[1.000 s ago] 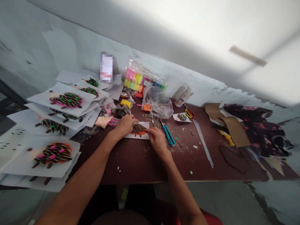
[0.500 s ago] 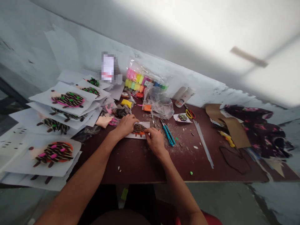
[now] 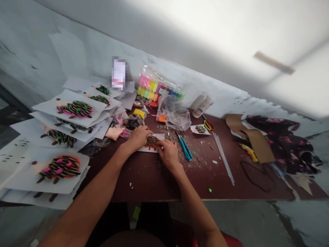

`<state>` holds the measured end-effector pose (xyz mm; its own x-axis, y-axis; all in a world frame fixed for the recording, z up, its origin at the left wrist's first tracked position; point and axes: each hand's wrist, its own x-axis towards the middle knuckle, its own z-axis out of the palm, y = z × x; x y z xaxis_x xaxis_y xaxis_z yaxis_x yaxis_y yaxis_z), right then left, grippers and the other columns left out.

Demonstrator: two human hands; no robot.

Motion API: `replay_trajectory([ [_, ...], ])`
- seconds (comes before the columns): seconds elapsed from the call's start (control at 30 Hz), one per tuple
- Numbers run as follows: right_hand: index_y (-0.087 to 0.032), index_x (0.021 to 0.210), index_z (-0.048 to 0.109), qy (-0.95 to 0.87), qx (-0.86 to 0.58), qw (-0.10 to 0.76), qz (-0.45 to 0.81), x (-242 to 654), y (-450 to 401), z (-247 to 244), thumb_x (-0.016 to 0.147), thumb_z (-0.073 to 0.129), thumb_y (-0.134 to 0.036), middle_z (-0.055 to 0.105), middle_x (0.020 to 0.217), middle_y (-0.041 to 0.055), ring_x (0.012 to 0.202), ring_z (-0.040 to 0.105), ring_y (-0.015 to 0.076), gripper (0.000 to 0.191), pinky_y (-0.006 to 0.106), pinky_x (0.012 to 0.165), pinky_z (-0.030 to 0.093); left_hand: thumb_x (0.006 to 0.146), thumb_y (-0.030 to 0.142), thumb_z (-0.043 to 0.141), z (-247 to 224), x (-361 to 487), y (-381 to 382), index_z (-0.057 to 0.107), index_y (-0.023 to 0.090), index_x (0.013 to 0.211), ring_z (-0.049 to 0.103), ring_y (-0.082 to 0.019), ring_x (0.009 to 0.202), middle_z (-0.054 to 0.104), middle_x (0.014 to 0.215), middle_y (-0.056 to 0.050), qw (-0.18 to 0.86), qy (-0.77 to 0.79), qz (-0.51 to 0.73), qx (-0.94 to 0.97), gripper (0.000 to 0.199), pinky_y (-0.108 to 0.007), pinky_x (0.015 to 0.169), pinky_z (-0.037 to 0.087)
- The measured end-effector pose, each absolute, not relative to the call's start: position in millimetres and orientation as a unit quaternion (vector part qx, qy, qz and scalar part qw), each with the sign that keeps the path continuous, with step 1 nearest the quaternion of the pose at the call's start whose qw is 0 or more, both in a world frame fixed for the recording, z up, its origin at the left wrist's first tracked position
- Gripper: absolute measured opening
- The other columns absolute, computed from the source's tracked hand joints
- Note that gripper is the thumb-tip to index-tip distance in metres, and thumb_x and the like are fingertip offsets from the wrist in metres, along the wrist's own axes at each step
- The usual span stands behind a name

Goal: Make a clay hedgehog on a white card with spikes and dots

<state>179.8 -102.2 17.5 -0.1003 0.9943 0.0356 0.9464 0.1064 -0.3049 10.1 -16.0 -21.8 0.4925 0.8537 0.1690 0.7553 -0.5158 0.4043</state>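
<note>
A small white card (image 3: 146, 150) lies on the dark red-brown table, bearing a hedgehog figure (image 3: 152, 141) of orange clay covered with rows of dark, striped, seed-like pieces. My left hand (image 3: 138, 138) rests over the card's left side, fingers stretched out and lying on it. At the figure's right end, my right hand (image 3: 168, 152) has thumb and forefinger pinched together against the striped rows. Whatever is between those fingertips is too small to make out. Teal-handled pliers (image 3: 185, 148) lie just right of my right hand, among scattered scraps.
Paper sheets with finished-looking hedgehogs (image 3: 74, 108) are stacked at left. Behind are coloured clay packs (image 3: 154, 87), a crumpled plastic bag (image 3: 174, 115) and a white bottle (image 3: 202, 107). Rightward lie scissors (image 3: 209, 125), clear glue sticks (image 3: 223, 159), a yellow glue gun (image 3: 249, 152) and patterned cloth (image 3: 285, 144).
My right hand has shifted slightly left, its fingertips now a little lower on the figure's right edge. My left hand stays in place on the card.
</note>
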Motion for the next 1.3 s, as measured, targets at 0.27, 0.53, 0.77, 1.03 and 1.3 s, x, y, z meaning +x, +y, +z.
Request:
replay_trajectory([
  [0.27, -0.026, 0.102, 0.074, -0.744, -0.658, 0.081, 0.082, 178, -101, 17, 0.099, 0.053, -0.027, 0.072, 0.098, 0.0038, 0.097, 0.063, 0.0195, 0.021, 0.032, 0.092, 0.038, 0.085, 0.006, 0.051, -17, 11, -19, 0.077, 0.024, 0.113, 0.059, -0.023, 0.099, 0.068, 0.108, -0.009, 0.142, 0.481, 0.169, 0.849, 0.042, -0.034, 0.09, 0.048],
  [0.53, -0.024, 0.105, 0.075, -0.754, -0.652, 0.024, 0.076, 174, -95, 22, 0.102, 0.047, -0.027, 0.071, 0.097, 0.0062, 0.093, 0.062, 0.0178, 0.028, 0.026, 0.074, 0.036, 0.085, 0.005, 0.051, -18, 11, -19, 0.077, 0.024, 0.112, 0.059, -0.023, 0.1, 0.068, 0.109, -0.01, 0.144, 0.485, 0.169, 0.846, 0.042, -0.034, 0.09, 0.048],
  [0.77, -0.026, 0.105, 0.074, -0.741, -0.666, 0.037, 0.077, 172, -100, 27, 0.101, 0.05, -0.029, 0.073, 0.099, 0.0043, 0.092, 0.064, 0.0179, 0.024, 0.027, 0.08, 0.038, 0.085, 0.006, 0.051, -19, 11, -18, 0.077, 0.024, 0.112, 0.059, -0.023, 0.099, 0.069, 0.107, -0.009, 0.135, 0.48, 0.172, 0.85, 0.042, -0.033, 0.089, 0.049],
  [1.03, -0.024, 0.096, 0.074, -0.71, -0.694, 0.103, 0.058, 192, -94, 37, 0.096, 0.053, -0.023, 0.075, 0.095, 0.0055, 0.083, 0.065, 0.0182, 0.021, 0.027, 0.07, 0.039, 0.087, 0.006, 0.05, -20, 11, -17, 0.078, 0.024, 0.111, 0.06, -0.023, 0.098, 0.069, 0.107, -0.01, 0.143, 0.481, 0.178, 0.846, 0.04, -0.033, 0.087, 0.048],
  [1.3, -0.025, 0.104, 0.079, -0.688, -0.72, 0.088, 0.024, 216, -42, 29, 0.098, 0.051, -0.026, 0.073, 0.103, 0.0077, 0.094, 0.066, 0.0197, 0.028, 0.027, 0.08, 0.044, 0.086, 0.003, 0.047, -21, 12, -18, 0.078, 0.022, 0.111, 0.059, -0.022, 0.098, 0.068, 0.108, -0.01, 0.147, 0.482, 0.188, 0.843, 0.044, -0.033, 0.088, 0.048],
])
